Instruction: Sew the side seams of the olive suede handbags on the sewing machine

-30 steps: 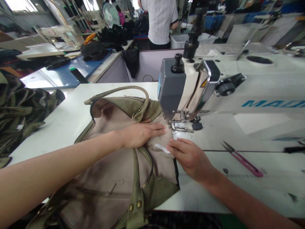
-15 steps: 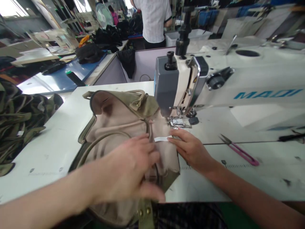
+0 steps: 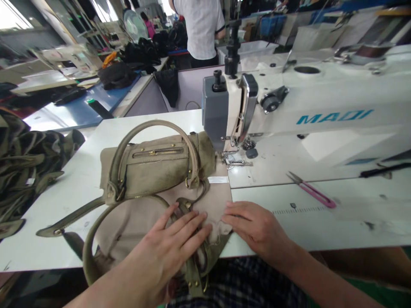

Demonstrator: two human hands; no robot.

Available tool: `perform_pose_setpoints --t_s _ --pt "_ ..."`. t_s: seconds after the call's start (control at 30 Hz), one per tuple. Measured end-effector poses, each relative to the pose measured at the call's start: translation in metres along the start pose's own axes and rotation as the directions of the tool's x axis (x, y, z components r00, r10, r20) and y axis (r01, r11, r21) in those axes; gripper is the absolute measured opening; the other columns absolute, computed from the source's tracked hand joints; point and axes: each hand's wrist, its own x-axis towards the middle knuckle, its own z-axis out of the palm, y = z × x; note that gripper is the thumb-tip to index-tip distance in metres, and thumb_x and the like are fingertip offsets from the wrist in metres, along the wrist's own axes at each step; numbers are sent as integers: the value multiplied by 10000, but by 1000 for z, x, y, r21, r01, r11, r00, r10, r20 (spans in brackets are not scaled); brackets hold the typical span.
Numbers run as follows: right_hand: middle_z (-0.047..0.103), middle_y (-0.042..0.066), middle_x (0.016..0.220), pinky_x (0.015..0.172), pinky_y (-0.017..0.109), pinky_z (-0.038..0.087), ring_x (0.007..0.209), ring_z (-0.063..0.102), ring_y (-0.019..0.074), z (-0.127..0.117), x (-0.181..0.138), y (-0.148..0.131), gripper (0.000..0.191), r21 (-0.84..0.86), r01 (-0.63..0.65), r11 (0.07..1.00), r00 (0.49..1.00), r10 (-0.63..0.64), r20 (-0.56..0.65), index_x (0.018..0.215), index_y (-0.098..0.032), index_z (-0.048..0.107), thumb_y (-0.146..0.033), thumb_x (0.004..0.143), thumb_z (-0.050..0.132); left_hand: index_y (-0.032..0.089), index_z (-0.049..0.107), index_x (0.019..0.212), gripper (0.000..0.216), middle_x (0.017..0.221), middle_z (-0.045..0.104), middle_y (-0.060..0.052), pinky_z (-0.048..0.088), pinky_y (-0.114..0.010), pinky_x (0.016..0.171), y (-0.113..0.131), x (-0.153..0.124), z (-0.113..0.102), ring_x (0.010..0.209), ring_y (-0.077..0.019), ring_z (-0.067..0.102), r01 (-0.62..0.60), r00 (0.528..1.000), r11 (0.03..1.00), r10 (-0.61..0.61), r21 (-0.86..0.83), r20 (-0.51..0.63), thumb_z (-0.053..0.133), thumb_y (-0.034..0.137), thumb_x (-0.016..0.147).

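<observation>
An olive canvas handbag [image 3: 154,175] lies on the sewing table with its pinkish-beige lining turned up at the near side. Its brass zip pocket faces up, and one looped handle stands over it. A white label [image 3: 218,180] rests on the lining, left of and nearer than the presser foot [image 3: 237,161]. My left hand [image 3: 183,239] lies on the lining and strap, fingers spread. At the lining's right edge, my right hand [image 3: 257,224] has its fingers together, pinching the cloth; its thumb is mostly hidden.
The sewing machine [image 3: 314,107] spans the right side. Pink-handled thread snips [image 3: 313,192] lie on the tabletop to the right. Piled olive bag pieces [image 3: 28,167] sit at far left. A person in a white shirt [image 3: 204,32] stands behind the table.
The bag's far side has folded over, bringing the zip pocket and handle up. My left hand now rests flat; my right hand has moved toward me, off the label.
</observation>
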Motion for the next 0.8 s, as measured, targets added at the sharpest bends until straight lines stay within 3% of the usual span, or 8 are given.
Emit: perform_pose_setpoints --t_s 0.2,0.33,0.47,0.57,0.63,0.7,0.8 --pt "690 85 982 997 359 489 1085 609 204 6 -10 -25 293 97 -66 993 998 64 22 1028 -130 673 -29 904 428 179 455 1357 547 1456 452 -112 -155 -438 1176 -3 2 1 1333 -257 410 -69 995 991 77 115 -69 540 294 829" --pt "662 106 1000 1018 391 472 1078 587 222 9 -18 -41 279 149 -131 980 991 127 35 1026 -118 663 -39 866 450 175 425 1382 583 1431 486 -77 -92 -436 1199 2 -1 4 1341 -253 391 -113 993 993 114 34 -33 531 324 828" --pt "678 78 889 922 389 521 892 623 213 15 -20 -49 205 56 -143 988 988 146 -56 994 -135 669 -91 920 483 203 358 1444 692 1450 467 -52 99 -423 1208 4 -2 -21 1325 -253 416 -133 991 989 130 -66 -45 552 323 791" --pt "699 72 860 875 372 537 832 637 206 17 -19 -51 258 -19 -128 992 989 126 -76 983 -145 674 -100 952 422 234 467 1374 544 1265 618 -54 295 -409 1134 -3 20 -43 1158 -231 562 -127 989 989 120 -71 -89 496 229 831" --pt "707 74 848 853 345 546 805 646 195 16 -18 -51 289 -36 -116 993 992 114 -52 966 -149 677 -101 958 392 184 526 1315 433 1224 635 -80 283 -419 1136 -13 45 -45 1139 -225 571 -185 970 983 185 16 -160 408 187 898" --pt "715 77 855 846 330 551 804 658 188 15 -18 -51 308 -55 -89 995 995 86 -57 960 -148 678 -98 961 375 128 497 1338 424 1360 547 -105 213 -424 1166 -27 70 -37 1265 -235 483 -205 951 972 225 115 -211 371 205 941" --pt "725 78 918 856 321 554 847 674 187 13 -19 -49 306 -76 -62 995 996 57 -73 980 -140 679 -97 961 376 94 383 1425 502 1495 397 -105 183 -396 1176 -45 90 -19 1386 -231 342 -137 965 978 167 156 -203 398 267 954"
